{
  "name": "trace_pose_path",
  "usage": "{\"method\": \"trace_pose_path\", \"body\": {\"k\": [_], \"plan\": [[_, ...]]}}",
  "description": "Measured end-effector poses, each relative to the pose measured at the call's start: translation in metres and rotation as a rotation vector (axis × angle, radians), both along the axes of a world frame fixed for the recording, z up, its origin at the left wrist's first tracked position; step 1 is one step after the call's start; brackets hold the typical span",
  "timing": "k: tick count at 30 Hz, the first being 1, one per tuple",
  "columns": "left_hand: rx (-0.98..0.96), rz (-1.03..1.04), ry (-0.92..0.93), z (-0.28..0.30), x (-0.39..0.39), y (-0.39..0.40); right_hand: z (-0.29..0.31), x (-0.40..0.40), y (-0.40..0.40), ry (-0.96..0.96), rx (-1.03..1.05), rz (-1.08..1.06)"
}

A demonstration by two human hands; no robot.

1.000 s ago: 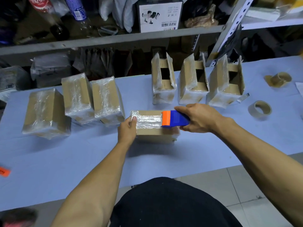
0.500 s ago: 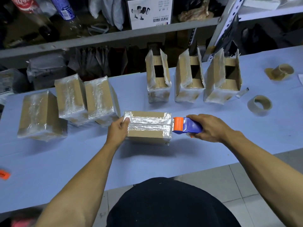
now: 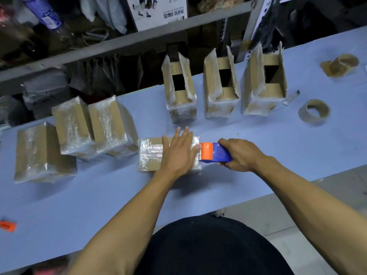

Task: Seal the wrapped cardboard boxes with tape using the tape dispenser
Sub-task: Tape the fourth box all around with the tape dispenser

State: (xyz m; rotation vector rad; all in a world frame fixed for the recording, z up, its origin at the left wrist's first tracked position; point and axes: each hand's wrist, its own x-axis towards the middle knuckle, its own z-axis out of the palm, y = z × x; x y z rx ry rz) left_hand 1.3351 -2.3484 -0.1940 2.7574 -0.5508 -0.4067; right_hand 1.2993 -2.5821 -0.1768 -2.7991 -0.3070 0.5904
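Observation:
A wrapped cardboard box lies flat on the blue table, a strip of clear tape along its top. My left hand lies flat on the box with straight fingers, pressing the tape down. My right hand grips the blue and orange tape dispenser, whose orange end touches the box's right edge. Three sealed wrapped boxes stand to the left. Three wrapped boxes with open top flaps stand in a row behind.
Two tape rolls lie on the table at the right, one farther back. A small orange tag lies at the table's left front. Cluttered shelves rise behind the table. The front table edge runs under my forearms.
The dispenser ran right along the box top to its right edge, laying tape. My left hand left the box's left end and now presses flat on the top.

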Motion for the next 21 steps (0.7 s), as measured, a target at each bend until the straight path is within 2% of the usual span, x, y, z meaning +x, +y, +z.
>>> {"method": "trace_pose_path", "body": {"k": [3, 11, 15, 21], "plan": [[0.112, -0.034, 0.013, -0.008, 0.003, -0.007, -0.004, -0.002, -0.002, 0.006, 0.035, -0.023], [0.123, -0.007, 0.021, -0.013, 0.006, -0.007, -0.019, -0.026, -0.029, 0.103, 0.208, -0.102], [0.099, -0.001, -0.004, -0.012, 0.004, -0.008, -0.019, -0.019, -0.031, 0.069, 0.02, -0.064], [0.083, -0.021, -0.077, -0.01, 0.001, -0.009, 0.005, 0.014, 0.017, -0.009, -0.25, 0.05]]}}
